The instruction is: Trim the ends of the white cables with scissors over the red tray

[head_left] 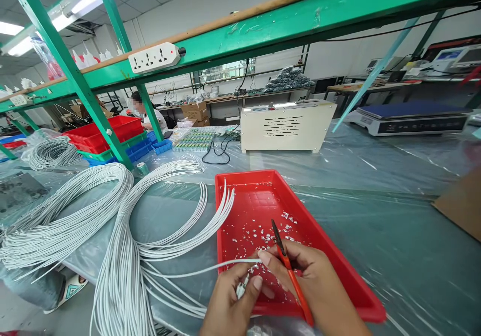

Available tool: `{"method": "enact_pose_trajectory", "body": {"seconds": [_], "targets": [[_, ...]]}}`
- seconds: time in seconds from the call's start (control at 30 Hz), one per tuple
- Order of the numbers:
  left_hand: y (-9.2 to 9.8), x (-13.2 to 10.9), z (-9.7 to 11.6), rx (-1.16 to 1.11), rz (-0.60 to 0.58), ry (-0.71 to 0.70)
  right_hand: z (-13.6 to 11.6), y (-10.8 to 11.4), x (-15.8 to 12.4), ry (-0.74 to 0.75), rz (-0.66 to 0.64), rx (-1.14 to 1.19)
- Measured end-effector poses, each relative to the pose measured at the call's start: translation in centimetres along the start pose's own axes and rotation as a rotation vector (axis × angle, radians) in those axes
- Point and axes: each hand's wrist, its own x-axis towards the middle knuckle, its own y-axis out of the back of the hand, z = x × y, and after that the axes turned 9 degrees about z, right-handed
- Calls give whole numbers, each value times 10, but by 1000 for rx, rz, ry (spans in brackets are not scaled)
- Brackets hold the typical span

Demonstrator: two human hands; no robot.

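working at the lower centre-right of the frame, bare-handed over a red tray [246, 203] — probably put there to catch the white scraps [288, 219] scattered across its floor. holding in the closed right hand [311, 276] an orange-handled tool [295, 287], dark tip slanting up and away, likely tucked along the hand to spare the fingertips. pinching with those fingertips, no gap showing, the end of a single white cable [221, 265], just above the tray. curling the left hand [231, 298], close by, round a small whitish piece [242, 288], thumb and fingers drawn in; cannot tell how firm a grip. leading back, at left, to a cable bundle [118, 256] looped on the desk [379, 216], with some ends fanned over the tray's left rim — seemingly for easy reach. showing a second coil [75, 203] at far left, perhaps parked to leave room. showing also a cream box [287, 130] past the tray's far end.
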Motion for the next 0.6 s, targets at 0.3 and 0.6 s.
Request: {"method": "enact_pose_trajectory", "body": {"seconds": [0.3,0.6], "targets": [[11,2,6,-422,223,284,22,-17,-5,-201,107,232],[15,7,16,-414,233,169,31,-18,-15,-121,-80,51]]}}
